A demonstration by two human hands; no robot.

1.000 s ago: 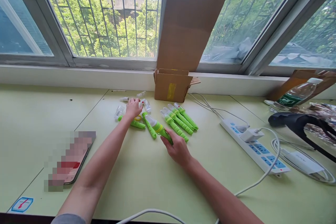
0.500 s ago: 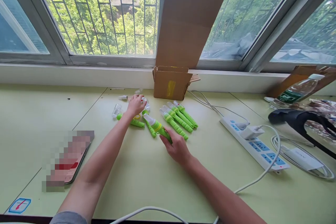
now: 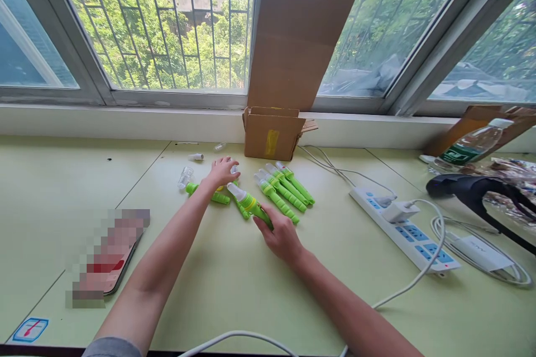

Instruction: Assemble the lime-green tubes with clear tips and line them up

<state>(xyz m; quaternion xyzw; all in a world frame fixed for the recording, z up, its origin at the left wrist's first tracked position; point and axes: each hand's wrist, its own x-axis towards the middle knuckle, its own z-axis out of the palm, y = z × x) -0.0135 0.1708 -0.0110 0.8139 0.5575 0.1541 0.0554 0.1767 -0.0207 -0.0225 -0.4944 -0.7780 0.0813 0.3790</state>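
Observation:
My right hand (image 3: 280, 232) is wrapped round the lower end of a green ribbed stick (image 3: 250, 202) with a yellow ring and a clear tip, which points up and left. My left hand (image 3: 223, 172) reaches over the loose pieces, fingers apart, close to a clear plastic cap (image 3: 234, 169); whether it touches the cap I cannot tell. Beneath and beside it lie two green sticks without tips, one at the left (image 3: 220, 198) and one partly hidden (image 3: 243, 211). Several finished-looking green sticks (image 3: 281, 192) with clear tips lie side by side at the right.
Another clear cap (image 3: 185, 177), a small white tube (image 3: 196, 157) and a clear piece (image 3: 220, 146) lie around my left hand. An open cardboard box (image 3: 271, 136) stands by the window. Rightward are a power strip (image 3: 402, 228), cables, a bottle (image 3: 473, 145); leftward, a phone (image 3: 113, 256).
My left hand has drawn slightly back toward me and its fingers have spread near the clear cap. My right hand keeps hold of the green stick, almost unmoved.

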